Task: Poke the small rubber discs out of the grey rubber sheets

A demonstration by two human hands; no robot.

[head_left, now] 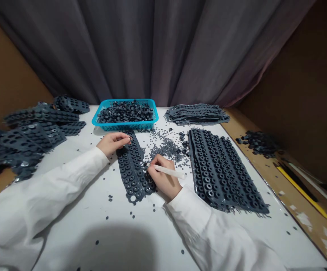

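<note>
A dark rubber sheet (129, 175) with rows of ring-shaped parts lies on the white table in front of me. My left hand (115, 143) is at its upper left edge, thumb and fingertips pinched together; whatever is between them is too small to name. In my right hand (165, 177) is a white pen-like tool (170, 172), its tip at the right side of the sheet. Small dark discs (167, 148) are scattered beyond the right hand.
A blue basket (101, 122) full of small dark parts stands behind the sheet. More rubber sheets are stacked on the right (222, 169), back right (197, 114) and left (36, 135). Loose black parts (261, 143) and a yellow tool (301, 192) lie at the far right.
</note>
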